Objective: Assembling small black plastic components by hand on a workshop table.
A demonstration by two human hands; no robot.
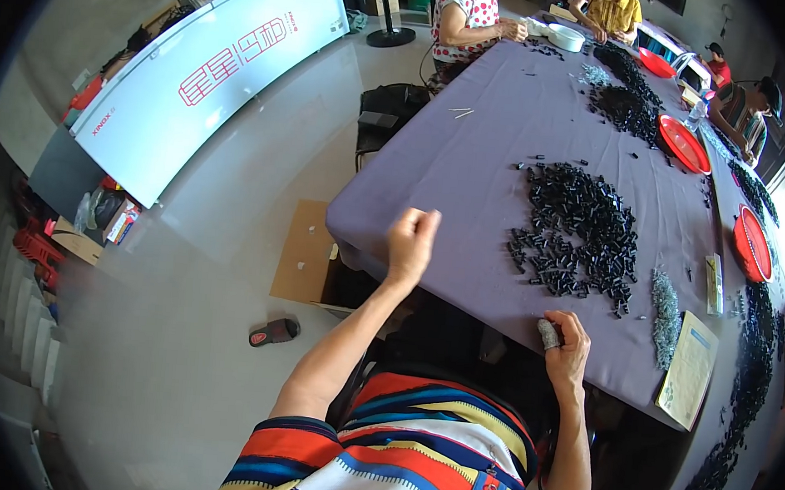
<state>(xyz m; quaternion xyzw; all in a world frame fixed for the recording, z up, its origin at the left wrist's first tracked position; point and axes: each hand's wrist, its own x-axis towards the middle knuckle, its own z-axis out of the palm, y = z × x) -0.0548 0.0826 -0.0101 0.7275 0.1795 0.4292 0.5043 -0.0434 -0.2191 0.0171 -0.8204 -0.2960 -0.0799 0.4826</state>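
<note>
My left hand (411,248) is raised over the table's near left corner, its fingers closed with the thumb pressed on them. Anything inside it is hidden or too small to make out. At the table's front edge, my right hand (569,347) is curled closed, with a grey wrapping (548,334) around its thumb. What those fingers hold, if anything, does not show. Beyond my right hand lies a pile of small black cylindrical pieces (583,226). A narrow heap of tiny silvery pieces (664,319) lies to its right, beside a pale yellowish booklet (688,370).
Red trays (753,243) and more black pieces (735,396) run along the right of the grey-purple tablecloth (434,171). Several people sit farther along, one in a dotted shirt (468,14). A cardboard box (303,250) and a dark shoe (274,332) are on the floor left.
</note>
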